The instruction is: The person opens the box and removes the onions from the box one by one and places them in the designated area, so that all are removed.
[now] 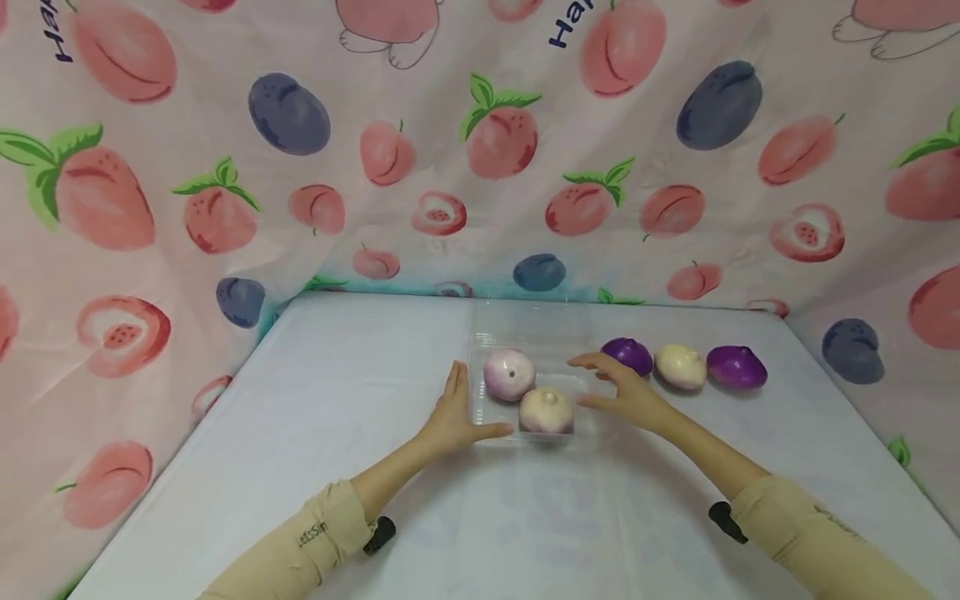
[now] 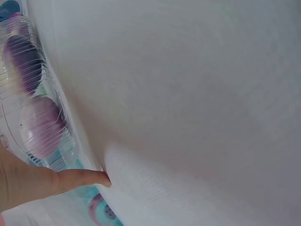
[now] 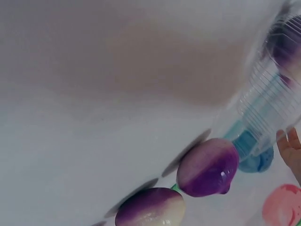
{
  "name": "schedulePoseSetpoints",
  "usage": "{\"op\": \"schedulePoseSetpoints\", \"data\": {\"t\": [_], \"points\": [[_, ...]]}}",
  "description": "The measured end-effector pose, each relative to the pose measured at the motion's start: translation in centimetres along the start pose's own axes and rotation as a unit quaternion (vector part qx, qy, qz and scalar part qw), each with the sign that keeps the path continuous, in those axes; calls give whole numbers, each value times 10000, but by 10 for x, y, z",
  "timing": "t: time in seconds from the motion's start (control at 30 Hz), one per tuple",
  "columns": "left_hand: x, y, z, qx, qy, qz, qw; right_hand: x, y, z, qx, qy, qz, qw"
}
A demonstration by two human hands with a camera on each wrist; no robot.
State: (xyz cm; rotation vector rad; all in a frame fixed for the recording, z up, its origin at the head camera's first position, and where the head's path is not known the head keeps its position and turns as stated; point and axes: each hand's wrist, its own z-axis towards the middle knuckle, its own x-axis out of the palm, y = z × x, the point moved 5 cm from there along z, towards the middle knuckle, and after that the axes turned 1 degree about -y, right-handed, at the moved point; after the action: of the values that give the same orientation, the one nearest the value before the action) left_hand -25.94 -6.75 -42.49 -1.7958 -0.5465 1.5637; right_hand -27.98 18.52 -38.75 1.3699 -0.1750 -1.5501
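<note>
A clear plastic box (image 1: 551, 364) with its lid (image 1: 532, 317) folded back holds two onions. The pale pinkish onion (image 1: 509, 374) lies at the left, and a cream onion (image 1: 546, 410) sits in front of it. My left hand (image 1: 452, 421) rests along the box's left side, thumb reaching past the front corner, fingers straight. On the opposite side my right hand (image 1: 626, 393) spreads its fingers and thumb beside the right wall, holding nothing. In the left wrist view the ribbed box wall (image 2: 33, 70) shows beside an extended finger (image 2: 84, 178).
To the right of the box, a purple onion (image 1: 627, 357), a cream onion (image 1: 680, 367) and another purple onion (image 1: 737, 367) stand in a row on the white table (image 1: 360, 367). Behind hangs a fruit-printed cloth (image 1: 435, 100).
</note>
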Motion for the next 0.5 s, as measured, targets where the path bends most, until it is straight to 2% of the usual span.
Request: {"op": "schedulePoseSetpoints", "data": {"t": [0.1, 0.17, 0.3, 0.5], "points": [[0, 0, 0, 13, -34, -42, 10000, 6, 0, 0, -195, 173, 29, 9997], [1, -1, 0, 28, -27, -55, 10000, 9, -1, -1, -155, 240, 69, 9996], [2, -1, 1, 66, 33, -47, 10000, 13, -2, -3, -54, 273, 45, 9996], [2, 0, 1, 70, 6, -71, 10000, 19, 0, 0, -275, 278, -139, 9991]]}}
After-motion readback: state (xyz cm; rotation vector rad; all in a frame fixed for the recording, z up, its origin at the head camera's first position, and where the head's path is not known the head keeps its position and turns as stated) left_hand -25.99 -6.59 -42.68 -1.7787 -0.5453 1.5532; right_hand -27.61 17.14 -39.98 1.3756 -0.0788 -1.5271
